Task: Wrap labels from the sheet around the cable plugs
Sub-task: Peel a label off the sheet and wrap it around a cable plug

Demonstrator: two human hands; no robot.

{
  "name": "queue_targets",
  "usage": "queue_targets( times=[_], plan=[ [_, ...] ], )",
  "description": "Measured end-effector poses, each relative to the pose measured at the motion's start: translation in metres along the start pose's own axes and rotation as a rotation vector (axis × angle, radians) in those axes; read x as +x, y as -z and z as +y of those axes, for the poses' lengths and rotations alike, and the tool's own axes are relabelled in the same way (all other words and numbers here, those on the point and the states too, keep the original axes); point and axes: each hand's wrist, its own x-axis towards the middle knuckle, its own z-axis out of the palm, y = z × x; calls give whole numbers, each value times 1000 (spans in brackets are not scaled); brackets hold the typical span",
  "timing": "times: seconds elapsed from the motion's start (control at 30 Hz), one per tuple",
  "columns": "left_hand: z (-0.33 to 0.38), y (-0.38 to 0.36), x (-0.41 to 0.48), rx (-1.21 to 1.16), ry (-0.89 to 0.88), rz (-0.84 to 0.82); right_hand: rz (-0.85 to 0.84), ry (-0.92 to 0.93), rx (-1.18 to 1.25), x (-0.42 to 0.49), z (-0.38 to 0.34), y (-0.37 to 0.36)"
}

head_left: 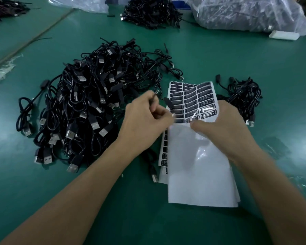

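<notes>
A white label sheet point(200, 156) lies in front of me on the green table point(113, 209), its upper part covered with rows of black labels point(191, 101) and curling up. My left hand point(145, 121) pinches a thin black cable point(155, 96) just left of the sheet, with a black plug point(168, 103) hanging over the sheet's left edge. My right hand point(224, 128) pinches at a black label point(193, 118) in the sheet's lowest printed row, lifting the glossy film. More label sheets show underneath at the left edge.
A big heap of black USB cables point(81, 110) lies left of the sheet. A smaller cable bundle point(242, 98) sits right of it. Another cable pile point(148, 13) and clear plastic bags point(245, 13) stand at the back. A white block point(283, 35) lies far right.
</notes>
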Motion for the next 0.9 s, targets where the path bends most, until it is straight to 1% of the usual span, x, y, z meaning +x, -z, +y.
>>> queue_targets(
  times=[0.1,0.13,0.2,0.27,0.37,0.47,0.53,0.63,0.67,0.77,0.9],
  plan=[
    [2,5,4,-173,72,125,36,-25,-211,-3,-1,-1],
    [4,6,4,-196,78,136,34,-39,-287,-4,-1,-3],
    [6,5,3,-199,90,123,73,-6,-439,-6,-2,-6],
    [6,3,2,-166,106,113,165,104,-548,-9,-4,-8],
    [2,2,3,-93,120,109,306,333,-573,-13,-8,-11],
    [-1,1,3,-85,110,92,422,412,-641,-14,-8,-15],
    [-2,1,3,-87,107,86,394,455,-599,-14,-8,-17],
    [-2,0,3,-81,121,85,247,480,-491,-13,-9,-23],
    [-2,0,3,-79,119,70,227,484,-477,-14,-9,-26],
    [-1,-1,2,-91,101,25,219,472,-490,-15,-11,-33],
    [0,-2,2,-63,108,35,228,449,-525,-15,-13,-34]
  ],
)
